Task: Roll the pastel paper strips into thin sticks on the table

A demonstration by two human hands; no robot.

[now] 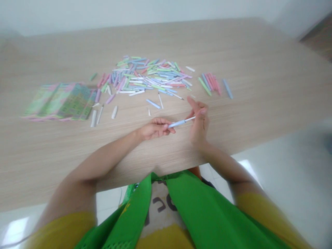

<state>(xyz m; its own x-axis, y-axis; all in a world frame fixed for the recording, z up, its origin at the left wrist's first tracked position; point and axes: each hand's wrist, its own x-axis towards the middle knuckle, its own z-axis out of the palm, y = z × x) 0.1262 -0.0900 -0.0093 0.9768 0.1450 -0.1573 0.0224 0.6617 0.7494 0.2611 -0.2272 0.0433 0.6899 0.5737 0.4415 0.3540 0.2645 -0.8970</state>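
Note:
Above the near part of the table, my left hand (156, 129) pinches the left end of a light blue pen barrel (177, 123) between thumb and fingers. A thin white pen refill (190, 119) sticks out of the barrel's right end. The fingers of my right hand (200, 124) close on the refill's outer end; its tip is hidden in them. Just beyond my hands lie a loose blue pen part (153, 103) and another thin white refill (160, 100).
A wide pile of pastel pen parts (153, 76) spreads over the table (259, 76). To its right lies a small row of pink, blue and green pieces (211, 83). Green and pink printed packs (59, 101) lie at left, beside white pieces (93, 118).

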